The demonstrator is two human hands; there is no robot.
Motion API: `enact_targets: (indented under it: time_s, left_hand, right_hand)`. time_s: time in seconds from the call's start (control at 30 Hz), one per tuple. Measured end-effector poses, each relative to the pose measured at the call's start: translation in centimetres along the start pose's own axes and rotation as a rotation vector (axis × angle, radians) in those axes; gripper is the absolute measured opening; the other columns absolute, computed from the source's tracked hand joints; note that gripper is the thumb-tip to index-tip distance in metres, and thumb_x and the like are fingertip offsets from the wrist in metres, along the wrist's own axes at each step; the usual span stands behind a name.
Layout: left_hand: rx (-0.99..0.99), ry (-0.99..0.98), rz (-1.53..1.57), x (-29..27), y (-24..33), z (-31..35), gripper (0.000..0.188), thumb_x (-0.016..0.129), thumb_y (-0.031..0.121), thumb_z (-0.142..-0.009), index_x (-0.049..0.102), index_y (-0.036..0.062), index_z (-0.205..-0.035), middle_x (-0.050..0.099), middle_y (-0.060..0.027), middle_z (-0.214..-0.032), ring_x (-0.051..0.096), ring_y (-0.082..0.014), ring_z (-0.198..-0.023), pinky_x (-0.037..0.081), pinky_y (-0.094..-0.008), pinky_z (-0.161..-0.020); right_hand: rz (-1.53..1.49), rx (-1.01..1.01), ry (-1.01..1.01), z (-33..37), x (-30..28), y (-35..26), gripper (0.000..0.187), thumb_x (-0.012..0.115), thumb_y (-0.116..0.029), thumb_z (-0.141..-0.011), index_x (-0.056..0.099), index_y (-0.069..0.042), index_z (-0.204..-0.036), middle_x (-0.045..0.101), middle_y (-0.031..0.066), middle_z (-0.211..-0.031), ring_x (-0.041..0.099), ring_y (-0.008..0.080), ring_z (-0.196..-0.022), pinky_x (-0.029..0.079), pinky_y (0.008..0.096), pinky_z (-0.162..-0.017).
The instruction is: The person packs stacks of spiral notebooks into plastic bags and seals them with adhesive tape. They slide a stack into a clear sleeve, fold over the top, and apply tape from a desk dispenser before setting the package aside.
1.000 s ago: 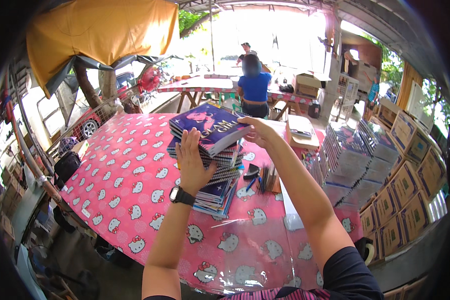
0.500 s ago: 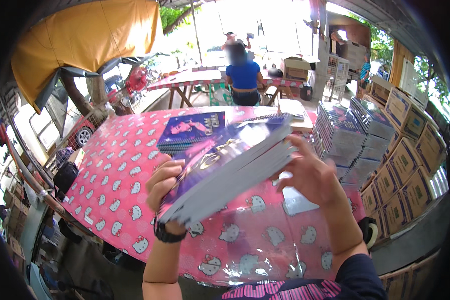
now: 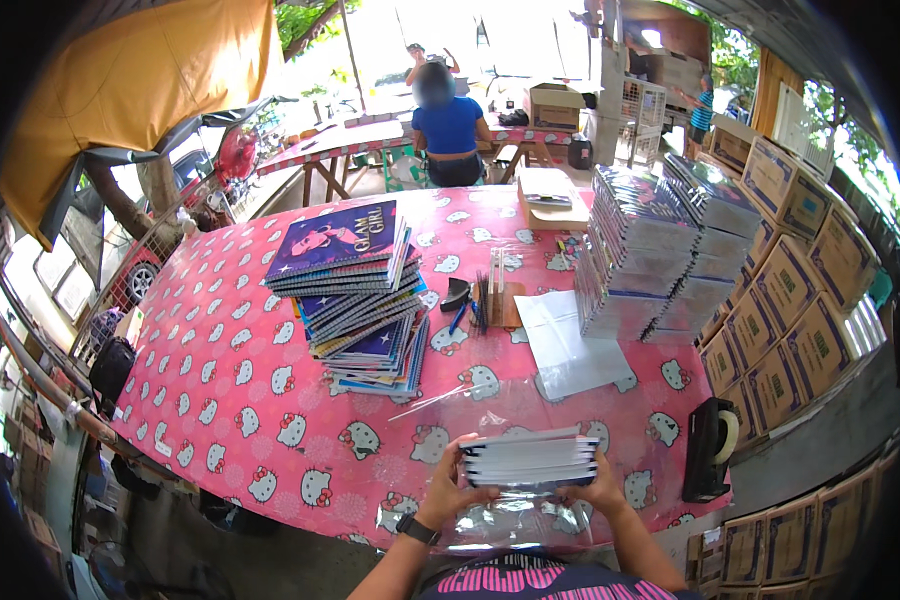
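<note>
Near the table's front edge, a stack of notebooks (image 3: pixel 530 462) is gripped between my two hands, its white page edges facing me. My left hand (image 3: pixel 454 484) presses the left end, with its thumb on the near side. At the other end, my right hand (image 3: pixel 600 484) clasps the stack the same way. Beneath and around the notebooks lies a clear plastic sheet (image 3: pixel 515 520), crinkled and shiny. Farther left stands an uneven pile of spiral notebooks (image 3: pixel 355 290) with dark blue and purple covers.
A black tape dispenser (image 3: pixel 710 450) stands at the right edge. White paper (image 3: pixel 575 350), pens (image 3: pixel 458 320) and a cardboard piece (image 3: pixel 553 215) lie beyond. Tall stacks of plastic-wrapped notebooks (image 3: pixel 635 260) rise at right, beside piled cartons (image 3: pixel 785 290). A person in blue (image 3: pixel 450 130) sits farther back.
The notebook stack has come down from a tilted hold above the table to the plastic near me. My right hand, earlier loose beside it, now grips its right end. The view has shifted.
</note>
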State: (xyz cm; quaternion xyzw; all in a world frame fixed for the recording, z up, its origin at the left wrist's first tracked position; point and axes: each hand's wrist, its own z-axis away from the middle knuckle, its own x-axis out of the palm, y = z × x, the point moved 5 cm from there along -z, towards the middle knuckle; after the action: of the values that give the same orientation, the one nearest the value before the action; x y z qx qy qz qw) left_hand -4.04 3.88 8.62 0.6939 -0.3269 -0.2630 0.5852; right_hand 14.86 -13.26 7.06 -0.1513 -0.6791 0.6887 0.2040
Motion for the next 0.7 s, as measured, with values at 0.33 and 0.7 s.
enact_targets:
  time_s: [0.33, 0.7]
  left_hand:
    - [0.081, 0.042, -0.109, 3.3, -3.0, -0.1, 0.088, 0.088, 0.013, -0.053, 0.029, 0.0062, -0.119, 0.048, -0.0092, -0.110, 0.050, -0.0172, -0.100, 0.044, -0.0333, -0.089]
    - [0.285, -0.073, -0.481, 2.5, -7.9, 3.6, 0.083, 0.084, 0.018, -0.055, 0.036, 0.0034, -0.121, 0.044, -0.0111, -0.114, 0.044, -0.0237, -0.112, 0.035, -0.0376, -0.101]
  right_hand:
    - [-0.057, -0.035, -0.047, -0.6, -0.2, 4.9, 0.085, 0.086, -0.006, -0.055, 0.040, -0.004, -0.127, 0.055, 0.0056, -0.116, 0.053, 0.0169, -0.105, 0.041, 0.0347, -0.094]
    - [0.308, -0.443, 0.005, 0.7, 1.9, 3.1, 0.076, 0.081, -0.016, -0.063, 0.042, -0.001, -0.126, 0.056, 0.0124, -0.118, 0.055, 0.0245, -0.108, 0.041, 0.0364, -0.097]
